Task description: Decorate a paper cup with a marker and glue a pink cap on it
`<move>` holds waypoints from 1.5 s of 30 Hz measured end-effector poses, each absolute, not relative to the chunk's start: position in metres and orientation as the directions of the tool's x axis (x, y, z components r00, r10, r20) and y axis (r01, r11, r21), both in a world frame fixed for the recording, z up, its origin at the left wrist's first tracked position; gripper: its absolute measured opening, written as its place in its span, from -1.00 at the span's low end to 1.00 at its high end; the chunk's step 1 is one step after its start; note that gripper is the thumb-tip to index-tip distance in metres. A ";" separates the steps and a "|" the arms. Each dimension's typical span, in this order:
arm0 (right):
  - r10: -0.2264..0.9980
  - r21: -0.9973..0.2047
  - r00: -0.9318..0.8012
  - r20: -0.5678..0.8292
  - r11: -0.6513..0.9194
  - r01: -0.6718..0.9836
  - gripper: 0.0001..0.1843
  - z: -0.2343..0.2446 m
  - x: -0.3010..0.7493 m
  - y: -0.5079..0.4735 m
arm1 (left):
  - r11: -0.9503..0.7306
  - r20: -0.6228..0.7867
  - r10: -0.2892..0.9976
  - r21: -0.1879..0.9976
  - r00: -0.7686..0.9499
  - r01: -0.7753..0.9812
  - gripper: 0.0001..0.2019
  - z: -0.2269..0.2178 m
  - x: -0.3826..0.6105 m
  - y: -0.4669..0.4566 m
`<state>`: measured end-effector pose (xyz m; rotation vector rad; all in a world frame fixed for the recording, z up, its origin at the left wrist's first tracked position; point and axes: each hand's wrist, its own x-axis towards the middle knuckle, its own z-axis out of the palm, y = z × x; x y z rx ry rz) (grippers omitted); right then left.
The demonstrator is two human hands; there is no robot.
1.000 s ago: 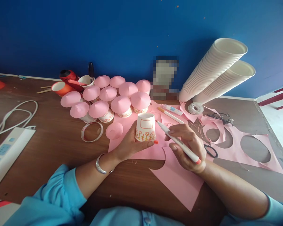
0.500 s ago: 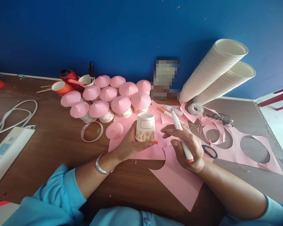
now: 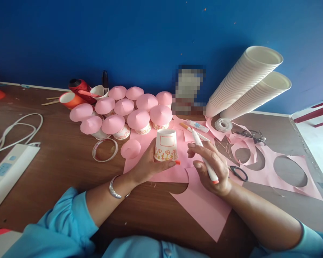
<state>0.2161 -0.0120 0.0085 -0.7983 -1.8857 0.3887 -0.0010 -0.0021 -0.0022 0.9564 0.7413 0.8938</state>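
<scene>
My left hand is closed around a white paper cup. A red rectangle is drawn on its side, with a band of red and yellow flowers below. A small orange-red piece, perhaps a marker cap, sticks out by my left thumb. In my right hand rests a white marker with a red end, its tip pointing up and away from me. The marker is to the right of the cup, apart from it. Pink paper lies under both hands.
Several cups with pink cone tops stand behind my left hand. Two tall stacks of paper cups lean at the blue wall. Scissors, a tape roll, clear tape and a power strip lie around.
My right hand has shifted slightly, and the marker's tip has moved a little left and down. My left hand and the cup have stayed nearly still.
</scene>
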 end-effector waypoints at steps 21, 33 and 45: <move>0.670 -0.561 -0.360 0.649 0.741 0.368 -0.08 0.008 0.209 -0.003 | 0.399 -0.031 0.761 0.810 0.648 -0.430 -0.37 -0.012 -0.011 -0.003; 0.608 -0.330 -0.447 0.656 0.764 0.554 -0.01 0.005 0.207 -0.013 | 0.275 -0.167 0.908 0.929 0.383 -0.246 -0.37 -0.008 0.002 -0.011; 0.576 -0.460 -0.252 0.777 0.794 0.398 -0.54 0.039 0.218 -0.022 | 0.429 -0.125 0.854 0.717 0.504 -0.550 -0.59 -0.008 -0.006 -0.003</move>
